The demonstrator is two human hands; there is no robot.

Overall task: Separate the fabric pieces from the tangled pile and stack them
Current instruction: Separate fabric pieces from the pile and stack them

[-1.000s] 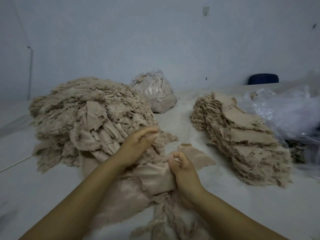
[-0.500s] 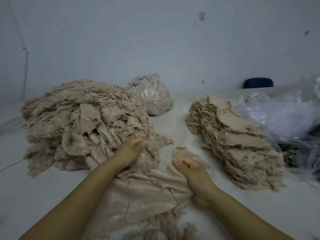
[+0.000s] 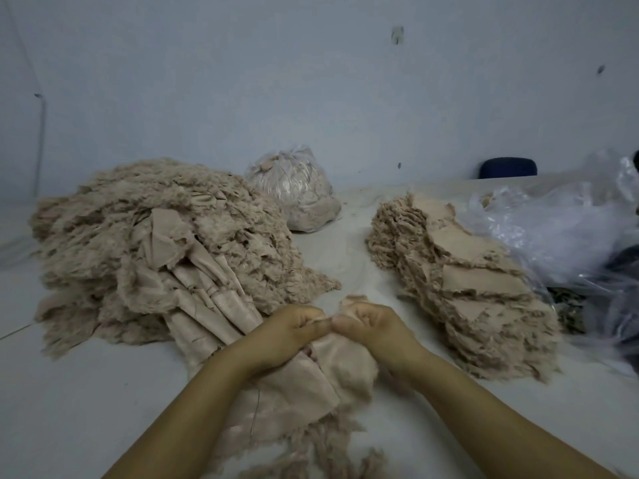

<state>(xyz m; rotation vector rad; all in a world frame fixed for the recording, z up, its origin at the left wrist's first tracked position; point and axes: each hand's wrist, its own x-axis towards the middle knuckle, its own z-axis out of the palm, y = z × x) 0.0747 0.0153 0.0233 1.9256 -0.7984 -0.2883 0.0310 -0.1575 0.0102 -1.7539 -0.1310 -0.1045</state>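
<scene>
A: Which step is pictured?

B: The separating, by the look of it. A beige fabric piece [image 3: 332, 361] with frayed edges lies bunched on the white table [image 3: 76, 402], right in front of the person. The left hand [image 3: 290, 331] and the right hand [image 3: 371, 326] meet over it, knuckles nearly touching, each with fingers curled tight, pinching the cloth's upper edge.

A: And next?

B: Likely peeling one layer from the one under it, then carrying it right to the stack. The pinch must catch a single layer; the ragged threads look apt to snag.

A: Where is the rest of the cloth?

B: The tangled pile [image 3: 155, 250] sits to the left, fluffy and high, its long folded strips running down under the left hand. The stack [image 3: 477, 288] stands well to the right, pieces laid flat and slightly fanned. Much remains unsorted.

A: Beyond that?

B: A tied plastic bag [image 3: 297, 191] of scraps behind, loose clear plastic [image 3: 560, 229] at far right.
</scene>
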